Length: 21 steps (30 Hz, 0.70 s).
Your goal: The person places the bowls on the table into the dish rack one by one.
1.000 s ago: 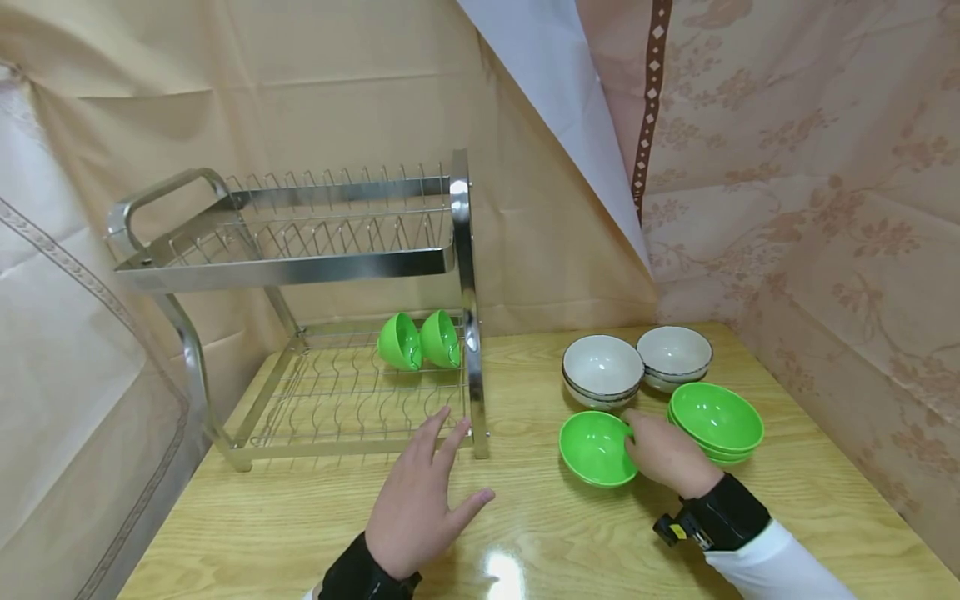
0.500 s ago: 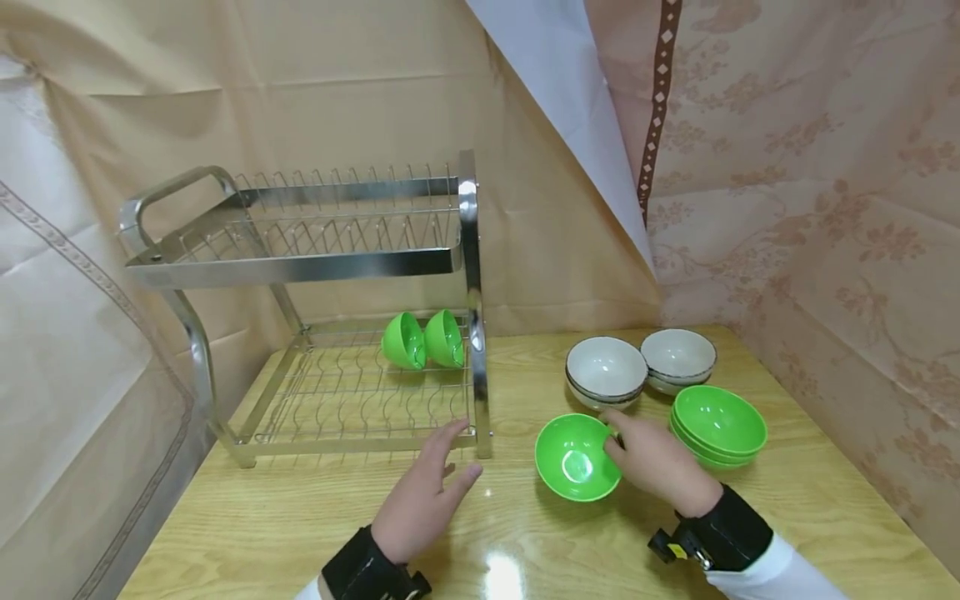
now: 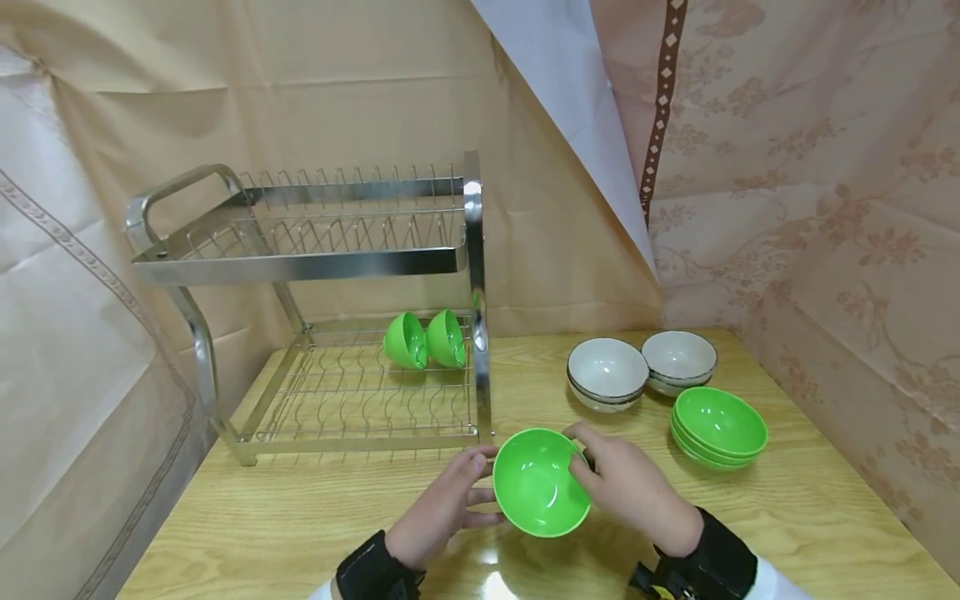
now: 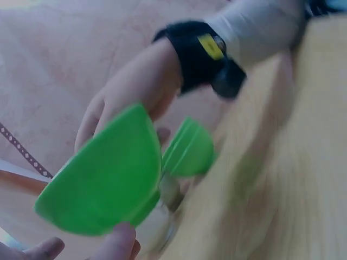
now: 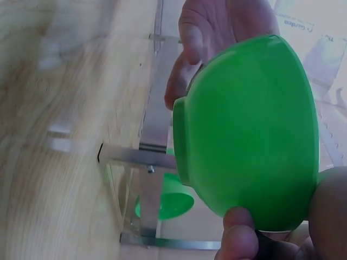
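Got a two-tier metal dish rack (image 3: 322,267) at far left, with a first green bowl (image 3: 402,342) and a second green bowl (image 3: 442,340) tipped sideways on its lower tier. Next, see the left hand (image 3: 444,508), fingers spread beside a tilted green bowl (image 3: 538,487), can't tell if touching. Held above the wooden worktop (image 3: 300,517) between both hands, pinched at the right rim by the right hand (image 3: 633,483). Further right, spot a dark-rimmed white stack (image 3: 607,371), another white stack (image 3: 678,357), then a green stack (image 3: 720,423).
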### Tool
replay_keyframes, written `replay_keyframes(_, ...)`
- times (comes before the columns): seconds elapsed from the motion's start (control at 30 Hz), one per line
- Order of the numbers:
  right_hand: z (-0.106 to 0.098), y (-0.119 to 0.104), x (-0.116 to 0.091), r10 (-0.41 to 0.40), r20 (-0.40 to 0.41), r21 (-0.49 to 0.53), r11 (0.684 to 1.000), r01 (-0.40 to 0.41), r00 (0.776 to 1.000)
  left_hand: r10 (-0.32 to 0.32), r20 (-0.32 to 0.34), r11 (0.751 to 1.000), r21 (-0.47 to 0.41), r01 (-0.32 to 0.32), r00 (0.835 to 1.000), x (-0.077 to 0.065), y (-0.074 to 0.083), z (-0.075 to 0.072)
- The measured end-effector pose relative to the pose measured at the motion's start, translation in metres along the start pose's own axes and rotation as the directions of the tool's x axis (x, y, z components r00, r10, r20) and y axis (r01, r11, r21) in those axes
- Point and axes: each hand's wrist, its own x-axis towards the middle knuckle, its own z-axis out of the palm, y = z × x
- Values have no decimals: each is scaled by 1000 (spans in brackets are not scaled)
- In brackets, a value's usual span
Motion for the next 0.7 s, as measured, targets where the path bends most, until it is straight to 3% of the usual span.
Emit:
replay_keyframes(0.4, 6, -8, -2, -17, 1, 31, 999, 17, 1000, -68, 54, 980, -185, 77, 996, -2, -6, -2)
replay_keyframes(0.7, 10, -11, -4, -16, -5, 13, 1000, 16, 1000, -77, 70, 975, -203, 90, 995, -4, -9, -7)
